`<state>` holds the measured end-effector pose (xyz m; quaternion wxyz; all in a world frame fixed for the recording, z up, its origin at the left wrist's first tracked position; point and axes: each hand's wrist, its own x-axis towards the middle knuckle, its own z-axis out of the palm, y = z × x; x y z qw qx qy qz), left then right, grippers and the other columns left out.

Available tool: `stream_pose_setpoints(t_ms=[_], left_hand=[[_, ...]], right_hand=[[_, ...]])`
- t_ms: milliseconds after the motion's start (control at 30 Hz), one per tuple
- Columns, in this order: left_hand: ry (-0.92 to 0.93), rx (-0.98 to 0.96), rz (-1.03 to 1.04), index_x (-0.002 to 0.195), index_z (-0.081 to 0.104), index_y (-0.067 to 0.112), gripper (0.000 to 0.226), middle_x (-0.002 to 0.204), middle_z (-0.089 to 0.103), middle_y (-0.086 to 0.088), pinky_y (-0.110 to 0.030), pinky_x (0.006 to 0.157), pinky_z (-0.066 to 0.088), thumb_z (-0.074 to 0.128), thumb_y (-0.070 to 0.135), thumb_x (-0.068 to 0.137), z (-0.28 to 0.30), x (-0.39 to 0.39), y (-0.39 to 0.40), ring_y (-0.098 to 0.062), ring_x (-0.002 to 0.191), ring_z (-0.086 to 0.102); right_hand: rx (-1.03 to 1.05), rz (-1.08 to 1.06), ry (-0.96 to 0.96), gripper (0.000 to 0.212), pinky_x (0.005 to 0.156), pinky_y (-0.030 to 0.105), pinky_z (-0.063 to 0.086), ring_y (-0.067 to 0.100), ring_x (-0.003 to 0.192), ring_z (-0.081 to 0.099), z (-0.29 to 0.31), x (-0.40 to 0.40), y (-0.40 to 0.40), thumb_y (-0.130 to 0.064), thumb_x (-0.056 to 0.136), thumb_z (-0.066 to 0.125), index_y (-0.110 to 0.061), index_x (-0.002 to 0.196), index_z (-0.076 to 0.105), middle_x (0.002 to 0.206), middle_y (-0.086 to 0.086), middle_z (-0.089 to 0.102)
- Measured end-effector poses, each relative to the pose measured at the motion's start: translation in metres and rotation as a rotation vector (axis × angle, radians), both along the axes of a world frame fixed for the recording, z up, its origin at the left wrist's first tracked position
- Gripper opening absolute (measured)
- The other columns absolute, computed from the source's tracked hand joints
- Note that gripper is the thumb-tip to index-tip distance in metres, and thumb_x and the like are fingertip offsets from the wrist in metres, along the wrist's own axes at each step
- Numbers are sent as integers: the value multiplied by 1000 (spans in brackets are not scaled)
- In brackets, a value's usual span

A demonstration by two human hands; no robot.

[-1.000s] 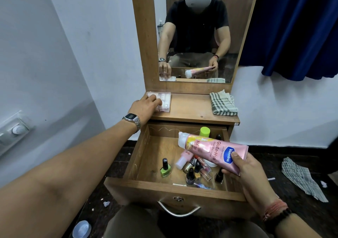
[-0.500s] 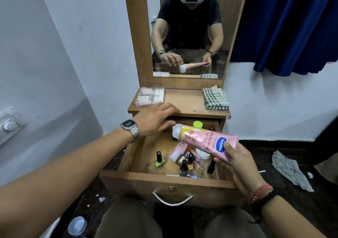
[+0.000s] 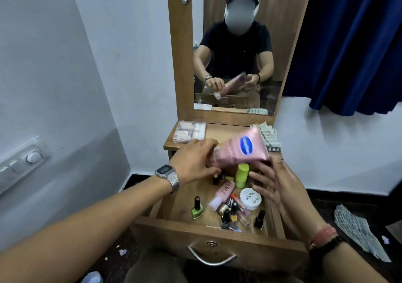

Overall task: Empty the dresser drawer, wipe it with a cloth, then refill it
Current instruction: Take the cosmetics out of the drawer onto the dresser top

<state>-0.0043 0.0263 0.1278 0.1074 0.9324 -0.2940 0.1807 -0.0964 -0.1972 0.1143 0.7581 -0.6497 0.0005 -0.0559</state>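
The wooden dresser drawer point(image 3: 195, 232) stands pulled out, with nail polish bottles, a green polish bottle point(image 3: 197, 209), a small pink bottle point(image 3: 224, 193), a lime-green bottle point(image 3: 242, 175) and a white jar point(image 3: 250, 198) inside. Above it my left hand point(image 3: 195, 163) grips the cap end of a pink lotion tube point(image 3: 241, 150), which tilts up to the right. My right hand point(image 3: 276, 187) hovers just under the tube's wide end, fingers spread and straight, holding nothing. A folded checked cloth point(image 3: 270, 137) lies on the dresser top, partly hidden by the tube.
A clear box of small pink items point(image 3: 189, 131) sits on the dresser top at the left, below the mirror point(image 3: 235, 43). Another checked cloth point(image 3: 356, 230) lies on the dark floor at the right. A blue curtain point(image 3: 352, 43) hangs at the right, and a wall switch point(image 3: 24, 160) is at the left.
My left hand left the clear box, came back over the drawer and took the pink tube. My right hand let go of the tube, which tipped upward.
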Motion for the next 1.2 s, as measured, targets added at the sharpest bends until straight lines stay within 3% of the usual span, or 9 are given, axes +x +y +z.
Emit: stream_pose_setpoints(t_ms=[100,233,333,400,567,867,1033,1100,1200], left_hand=[[103,-321,157,108,44,24,65,106,62,5,-16,58,42,79,54,63,14,27,13,-10,81,57],[159,-553,358,116,44,18,73,116,63,-1,-25,69,49,79,55,63,25,69,27,-20,95,63],[188,-652,442,117,44,18,74,116,63,-2,-24,65,45,77,57,65,26,98,32,-22,98,63],[212,-683,470,119,42,18,75,117,62,-2,-21,62,42,78,56,65,23,114,32,-23,99,62],[267,-709,542,123,39,18,81,121,59,-4,-33,74,49,77,57,64,10,147,29,-26,102,61],[217,-686,559,121,38,19,80,118,57,-3,-33,74,50,75,60,64,-1,167,23,-26,102,60],[178,-693,572,132,33,18,93,130,51,-6,-41,91,49,69,69,64,-3,156,27,-27,117,50],[32,-707,563,135,34,19,84,132,48,-5,-37,91,44,60,69,73,-5,144,28,-24,120,45],[-141,-685,433,124,44,19,51,124,52,-2,-27,84,41,56,50,85,-6,123,28,-18,110,48]], right_hand=[[-35,39,-4,45,78,34,55,16,101,68,1,7,4,-60,88,41,-34,121,57,116,-6,69],[-88,85,43,45,72,27,56,16,97,69,-9,6,14,-58,86,41,-30,118,57,110,-4,71],[-127,108,78,37,80,34,58,17,97,69,-17,10,19,-49,94,38,-27,117,58,108,-3,71],[-146,117,99,32,84,39,56,20,98,69,-22,13,21,-44,96,39,-27,115,59,107,-3,71],[-217,145,131,33,77,32,58,15,92,69,-32,24,19,-49,88,47,-30,111,60,102,-7,72],[-312,137,135,21,74,29,58,14,91,68,-43,35,13,-34,97,46,-29,111,60,103,-5,71],[-338,119,118,21,61,19,52,4,84,68,-38,41,4,-37,96,47,-28,109,60,101,-7,71],[-356,91,124,16,67,25,55,8,87,68,-35,45,-6,-34,96,50,-30,105,62,101,-7,71],[-436,56,152,10,68,27,53,12,87,66,-29,53,-20,-24,94,56,-28,98,65,98,-6,71]])
